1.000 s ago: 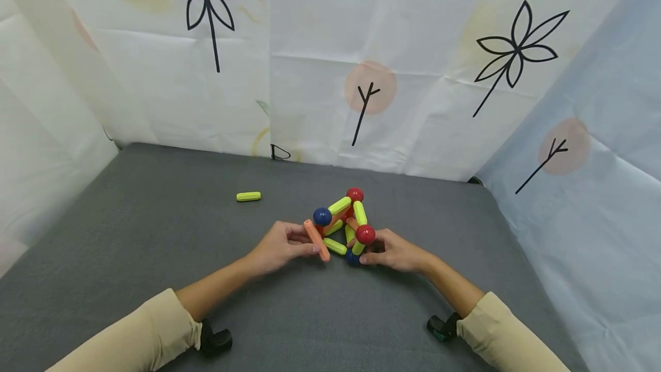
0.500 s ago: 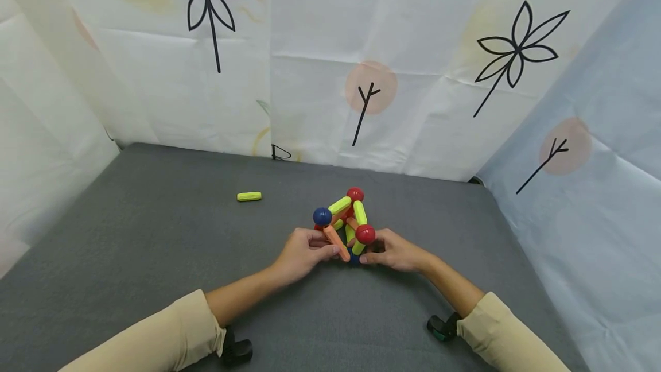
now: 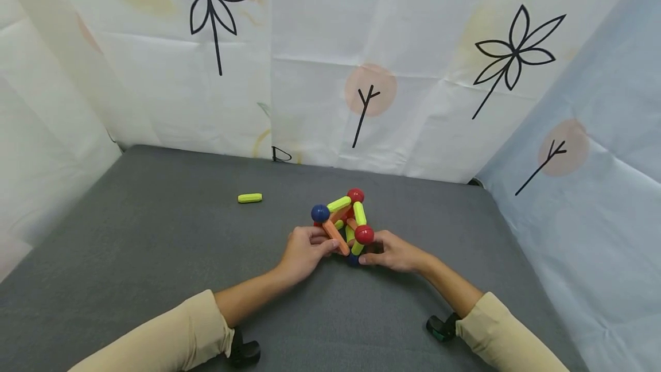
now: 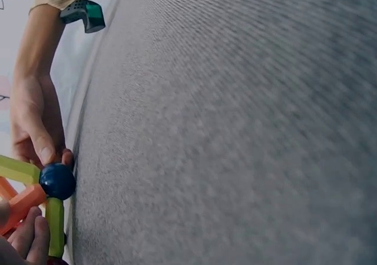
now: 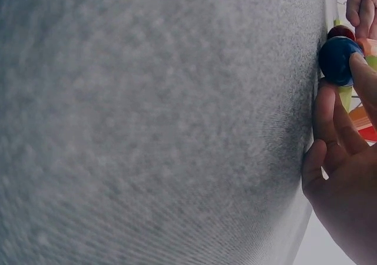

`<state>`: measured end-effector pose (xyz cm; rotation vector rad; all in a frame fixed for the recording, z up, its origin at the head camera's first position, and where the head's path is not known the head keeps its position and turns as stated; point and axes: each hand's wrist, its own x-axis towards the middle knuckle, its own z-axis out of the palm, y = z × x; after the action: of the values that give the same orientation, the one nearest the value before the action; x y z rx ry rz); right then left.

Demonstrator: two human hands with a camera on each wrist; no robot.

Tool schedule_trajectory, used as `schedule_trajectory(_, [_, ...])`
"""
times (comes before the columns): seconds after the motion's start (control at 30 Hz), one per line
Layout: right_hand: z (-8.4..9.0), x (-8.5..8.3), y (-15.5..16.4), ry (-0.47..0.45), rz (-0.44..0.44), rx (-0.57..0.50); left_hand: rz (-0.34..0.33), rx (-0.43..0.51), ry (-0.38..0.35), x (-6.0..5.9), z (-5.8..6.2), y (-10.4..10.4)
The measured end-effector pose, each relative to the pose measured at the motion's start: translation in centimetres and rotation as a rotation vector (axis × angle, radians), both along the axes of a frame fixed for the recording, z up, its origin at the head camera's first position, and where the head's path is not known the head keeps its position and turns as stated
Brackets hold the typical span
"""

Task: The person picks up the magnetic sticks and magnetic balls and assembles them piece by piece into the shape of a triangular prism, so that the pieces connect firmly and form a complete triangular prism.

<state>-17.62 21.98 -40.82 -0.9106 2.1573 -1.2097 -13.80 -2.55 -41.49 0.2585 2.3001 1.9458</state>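
Observation:
A frame of yellow-green and orange magnetic sticks joined by red and blue balls stands on the grey table, between both hands. My left hand [image 3: 303, 252] pinches an orange stick [image 3: 336, 236] that slants from the upper blue ball [image 3: 320, 213] down toward the lower blue ball [image 3: 353, 259]. In the left wrist view, the orange stick [image 4: 27, 202] meets the blue ball [image 4: 57, 181]. Thumb and fingers of my right hand [image 3: 393, 251] grip that lower ball, below a red ball [image 3: 364, 235]. Another red ball [image 3: 356, 196] tops the far corner.
A loose yellow-green stick [image 3: 250, 198] lies on the grey table [image 3: 170, 234], back and left of the frame. White patterned cloth [image 3: 315, 39] hangs behind and at both sides. Dark wrist devices [image 3: 245, 352] sit below both sleeve cuffs.
My left hand has moved right with the orange stick, bringing it from beside the frame onto its front left side. The upper blue ball has shifted slightly. The right hand has kept its hold.

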Motion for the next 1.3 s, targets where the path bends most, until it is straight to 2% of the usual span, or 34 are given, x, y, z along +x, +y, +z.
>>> schedule_trajectory(0.13, [0.0,0.1,-0.1,0.006,-0.006,0.004,-0.048,0.001,-0.038,-0.2,-0.1,-0.1])
schedule_trajectory(0.3, [0.1,0.2,-0.3,0.011,0.003,0.007,-0.219,-0.043,-0.081,-0.9,0.1,-1.7])
schedule_trajectory(0.43, [0.2,0.2,-0.2,0.017,0.005,0.016,-0.374,-0.158,-0.023,-2.3,0.5,-4.8])
schedule_trajectory(0.53, [0.2,0.1,-0.2,0.020,0.007,0.022,-0.420,-0.241,0.053,-3.6,1.1,-7.6])
schedule_trajectory(0.63, [0.2,0.1,-0.1,0.020,0.006,0.028,-0.366,-0.310,0.152,-4.9,1.5,-10.2])
schedule_trajectory(0.73, [0.2,0.1,-0.2,0.013,0.004,0.031,-0.240,-0.372,0.269,-6.1,1.3,-12.5])
schedule_trajectory(0.83, [0.3,0.1,-0.2,0.004,0.001,0.033,-0.108,-0.451,0.346,-7.3,0.8,-14.5])
schedule_trajectory(0.93, [0.3,0.1,-0.2,0.000,-0.002,0.037,-0.034,-0.516,0.349,-8.4,0.1,-16.2])
schedule_trajectory(1.0, [0.3,0.1,-0.2,-0.002,-0.003,0.037,-0.008,-0.550,0.328,-9.1,-0.4,-17.2])
schedule_trajectory(1.17, [0.3,0.0,-0.2,-0.001,0.002,0.035,0.006,-0.561,0.278,-10.1,-1.0,-18.6])
schedule_trajectory(1.3, [0.3,0.0,-0.2,0.000,0.004,0.029,-0.003,-0.556,0.292,-10.3,-1.0,-18.4])
